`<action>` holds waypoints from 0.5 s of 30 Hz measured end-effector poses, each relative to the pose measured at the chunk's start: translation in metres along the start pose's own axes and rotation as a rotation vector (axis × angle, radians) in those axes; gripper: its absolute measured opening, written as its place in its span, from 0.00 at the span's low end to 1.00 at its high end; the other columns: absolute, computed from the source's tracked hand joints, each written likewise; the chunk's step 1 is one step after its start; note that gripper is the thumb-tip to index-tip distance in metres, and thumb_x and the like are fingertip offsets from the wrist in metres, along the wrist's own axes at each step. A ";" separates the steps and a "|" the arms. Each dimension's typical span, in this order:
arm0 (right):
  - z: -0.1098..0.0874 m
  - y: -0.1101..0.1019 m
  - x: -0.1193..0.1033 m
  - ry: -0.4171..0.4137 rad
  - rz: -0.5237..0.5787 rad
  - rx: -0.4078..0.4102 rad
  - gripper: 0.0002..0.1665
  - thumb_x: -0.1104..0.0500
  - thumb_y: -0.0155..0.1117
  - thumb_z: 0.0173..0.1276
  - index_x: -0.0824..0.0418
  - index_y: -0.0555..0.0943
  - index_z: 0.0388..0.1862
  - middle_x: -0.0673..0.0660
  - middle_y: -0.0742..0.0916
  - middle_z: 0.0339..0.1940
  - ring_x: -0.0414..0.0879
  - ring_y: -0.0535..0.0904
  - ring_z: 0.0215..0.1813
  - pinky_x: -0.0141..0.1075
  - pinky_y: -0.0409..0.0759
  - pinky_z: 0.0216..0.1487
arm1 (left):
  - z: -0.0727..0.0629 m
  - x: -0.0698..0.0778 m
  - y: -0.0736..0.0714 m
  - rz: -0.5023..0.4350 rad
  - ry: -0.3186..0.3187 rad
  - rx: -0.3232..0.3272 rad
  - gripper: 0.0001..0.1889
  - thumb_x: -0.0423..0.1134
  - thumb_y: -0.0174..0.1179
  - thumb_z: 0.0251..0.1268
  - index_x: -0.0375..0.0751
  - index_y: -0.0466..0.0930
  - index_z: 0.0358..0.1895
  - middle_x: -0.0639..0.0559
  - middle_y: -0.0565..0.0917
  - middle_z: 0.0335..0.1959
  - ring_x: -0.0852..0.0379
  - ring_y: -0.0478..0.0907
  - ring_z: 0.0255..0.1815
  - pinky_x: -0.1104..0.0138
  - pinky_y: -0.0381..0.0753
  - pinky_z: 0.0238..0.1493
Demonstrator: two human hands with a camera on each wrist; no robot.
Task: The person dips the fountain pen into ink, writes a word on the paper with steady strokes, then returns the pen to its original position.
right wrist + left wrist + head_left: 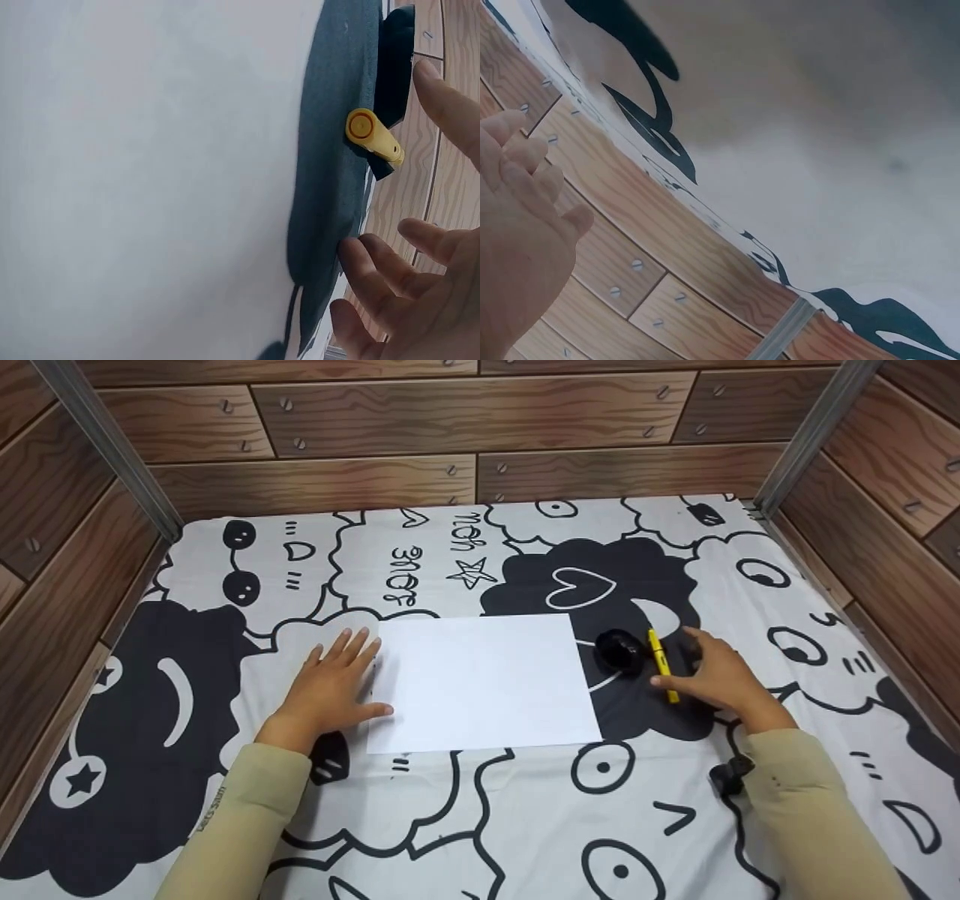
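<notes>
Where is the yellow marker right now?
In the head view, the yellow marker lies right of centre on the patterned cloth, between the shiny black object and the right hand.

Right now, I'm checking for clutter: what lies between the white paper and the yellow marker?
A glossy black object lies between the white paper and the yellow marker, on the patterned cloth; the head view shows it.

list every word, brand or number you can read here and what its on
"LOVE", sideways and stylised: on the cloth
"YOU", seemingly, sideways: also on the cloth
Lettering along the left sleeve's edge: too small to read surely
Yellow marker: any print too small to read
White paper: none visible
</notes>
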State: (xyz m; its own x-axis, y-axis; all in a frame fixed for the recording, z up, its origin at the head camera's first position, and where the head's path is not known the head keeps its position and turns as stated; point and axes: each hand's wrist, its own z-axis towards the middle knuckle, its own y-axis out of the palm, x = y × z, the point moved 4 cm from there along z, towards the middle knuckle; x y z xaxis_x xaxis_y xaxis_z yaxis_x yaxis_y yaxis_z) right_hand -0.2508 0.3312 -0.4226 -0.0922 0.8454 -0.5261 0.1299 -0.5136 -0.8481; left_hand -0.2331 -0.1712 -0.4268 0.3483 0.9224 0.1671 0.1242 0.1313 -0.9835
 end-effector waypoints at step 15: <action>-0.002 0.003 0.005 0.064 0.105 -0.008 0.49 0.42 0.70 0.58 0.75 0.66 0.65 0.73 0.77 0.55 0.67 0.73 0.56 0.55 0.74 0.53 | -0.001 0.003 0.008 -0.040 0.078 -0.063 0.48 0.62 0.63 0.55 0.41 0.55 0.74 0.43 0.53 0.75 0.43 0.45 0.75 0.43 0.47 0.69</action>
State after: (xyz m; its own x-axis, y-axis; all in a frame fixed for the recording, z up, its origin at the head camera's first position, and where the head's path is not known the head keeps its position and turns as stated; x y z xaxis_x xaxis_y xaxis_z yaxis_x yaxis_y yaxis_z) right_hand -0.2490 0.3343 -0.4273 -0.0146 0.7947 -0.6068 0.1433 -0.5989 -0.7879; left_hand -0.2300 -0.1683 -0.4337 0.4129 0.8853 0.2138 0.1971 0.1423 -0.9700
